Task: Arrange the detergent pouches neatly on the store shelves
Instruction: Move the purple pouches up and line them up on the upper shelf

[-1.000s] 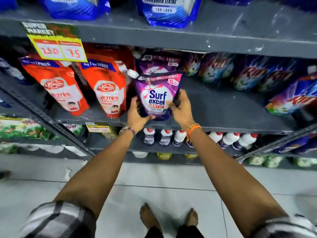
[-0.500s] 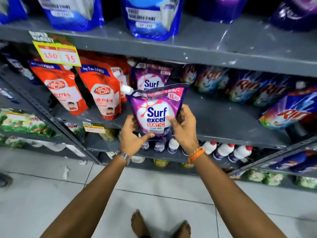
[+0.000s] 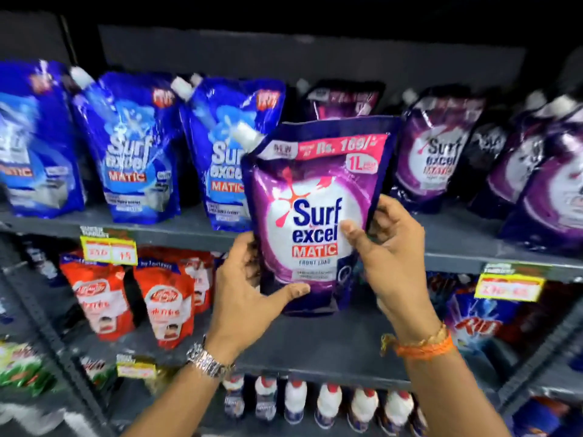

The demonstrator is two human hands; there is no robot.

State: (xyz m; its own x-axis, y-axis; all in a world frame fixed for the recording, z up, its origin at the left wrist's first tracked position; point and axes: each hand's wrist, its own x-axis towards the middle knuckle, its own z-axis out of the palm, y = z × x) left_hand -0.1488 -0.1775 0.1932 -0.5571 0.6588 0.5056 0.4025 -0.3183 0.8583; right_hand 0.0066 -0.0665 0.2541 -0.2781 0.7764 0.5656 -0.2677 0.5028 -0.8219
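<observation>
I hold a purple Surf Excel Matic pouch (image 3: 315, 197) upright in front of the grey upper shelf (image 3: 457, 247). My left hand (image 3: 249, 294) grips its lower left corner, thumb across the front. My right hand (image 3: 388, 247) grips its right edge. Blue Surf Excel pouches (image 3: 132, 149) stand on that shelf to the left. Purple pouches (image 3: 438, 152) of the same kind stand to the right, and one (image 3: 344, 100) shows directly behind the held pouch.
Red Lifebuoy pouches (image 3: 167, 304) and Rin pouches (image 3: 479, 323) sit on the shelf below. Yellow price tags (image 3: 108, 250) hang on the shelf edges. White bottles with red caps (image 3: 328, 402) line the lowest shelf. Green packs (image 3: 22, 364) lie at far left.
Both hands have lifted the purple pouch off the middle shelf and raised it to the upper shelf. The view has tilted up with it, so the floor and feet are out of sight.
</observation>
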